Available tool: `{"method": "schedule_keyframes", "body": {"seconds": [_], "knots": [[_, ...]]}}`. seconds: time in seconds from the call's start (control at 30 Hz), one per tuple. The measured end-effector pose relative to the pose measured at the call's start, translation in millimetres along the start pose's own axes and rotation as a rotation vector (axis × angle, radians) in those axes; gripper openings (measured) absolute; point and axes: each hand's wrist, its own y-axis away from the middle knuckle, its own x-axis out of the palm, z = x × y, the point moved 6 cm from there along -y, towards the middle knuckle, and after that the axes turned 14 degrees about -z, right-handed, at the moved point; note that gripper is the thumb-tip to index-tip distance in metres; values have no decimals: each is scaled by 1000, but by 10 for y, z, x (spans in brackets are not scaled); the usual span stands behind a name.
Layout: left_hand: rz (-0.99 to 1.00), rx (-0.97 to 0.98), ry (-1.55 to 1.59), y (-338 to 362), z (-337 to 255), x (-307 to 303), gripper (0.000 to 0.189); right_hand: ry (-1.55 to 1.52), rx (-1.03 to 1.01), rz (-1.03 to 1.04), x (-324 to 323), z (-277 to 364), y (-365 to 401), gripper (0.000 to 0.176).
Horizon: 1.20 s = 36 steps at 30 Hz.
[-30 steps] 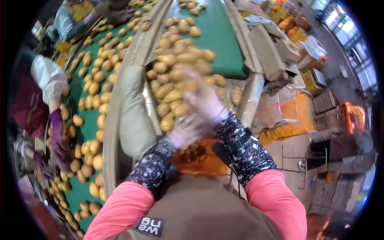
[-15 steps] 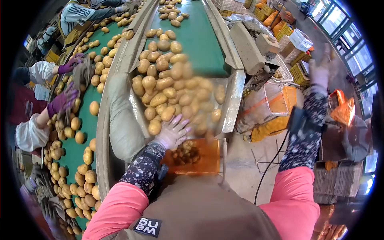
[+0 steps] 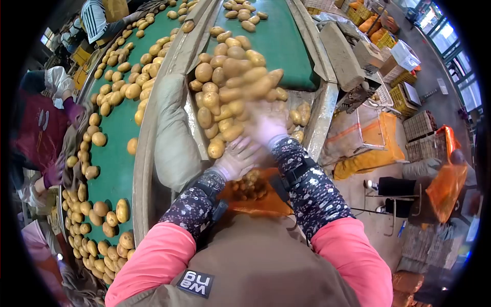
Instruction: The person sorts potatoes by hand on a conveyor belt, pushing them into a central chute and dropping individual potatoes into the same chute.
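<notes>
Both my hands wear pale gloves. My left hand (image 3: 239,158) lies with fingers spread at the lower edge of the potato pile (image 3: 220,97), over the chute's mouth. Close beside it on the right, my right hand (image 3: 268,123) is smeared by motion against the potatoes; its fingers cannot be made out. Some potatoes near it are blurred too. Below my hands an orange mesh bag (image 3: 263,197) hangs open with potatoes inside. The pile rests in the metal chute (image 3: 327,110) at the end of the green belt (image 3: 289,46).
A grey padded roll (image 3: 176,133) lines the chute's left side. Further left, a second green belt (image 3: 115,153) carries potatoes, with co-workers' gloved hands along its far edge. Right of the chute stand filled sacks (image 3: 353,135), crates and a metal frame.
My right hand has swung in from the far right to the potatoes beside my left hand. The view has shifted, and the potatoes in the chute have moved.
</notes>
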Motion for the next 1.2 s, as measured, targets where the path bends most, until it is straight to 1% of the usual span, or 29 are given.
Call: {"method": "schedule_keyframes", "body": {"seconds": [0.07,0.13,0.2,0.3,0.33,0.37,0.4,0.43,0.53,0.57,0.67,0.7,0.8,0.83,0.93,0.97,1.07,1.17,1.2], "knots": [[-25,-15,-2,38,-15,2,48,-100,81,103,152,-55,48,64],[-34,-34,-39,29,-30,-38,51,-103,106,81,84,-23,76,62],[-26,-59,-106,4,-81,-108,53,-112,78,-19,-69,9,176,62],[14,-265,-147,-64,-84,-325,58,-118,34,-146,-118,-4,316,64],[-81,-396,-171,-47,-1,-376,60,-117,22,-188,-98,-9,355,65],[-179,-523,-194,-26,80,-421,61,-19,-34,-285,-98,14,433,63],[-278,-651,-214,-7,141,-469,62,-73,-16,-268,-62,-4,465,63],[-233,-643,-276,-75,114,-455,64,-126,-2,-251,-47,-26,500,63],[-56,-724,-196,-22,232,-242,63,-289,54,-178,-139,-45,365,61],[-30,-713,-219,26,260,-174,63,-344,80,-150,-197,-42,274,61],[-33,-689,-154,86,229,-134,64,-234,-82,-437,-485,53,-45,60],[-102,-660,-138,52,171,-222,67,-166,-63,-309,-447,23,-92,59],[-207,-647,-169,-56,65,-386,70,-112,-5,-179,-163,-108,40,58],[-201,-661,-200,-73,64,-376,73,-97,-45,-217,-140,-94,131,58],[-284,-703,-286,-184,159,-373,75,20,-53,-165,-47,-11,330,55],[-288,-699,-302,-227,168,-385,74,22,-66,-128,-32,-12,399,52],[-136,-736,-284,-295,223,-324,73,-173,-70,-108,-4,-58,453,47],[-89,-717,-269,-285,246,-246,73,-101,-3,-385,-193,-62,341,43],[-69,-713,-250,-285,232,-234,74,-168,-31,-425,-200,-53,261,43]]}}
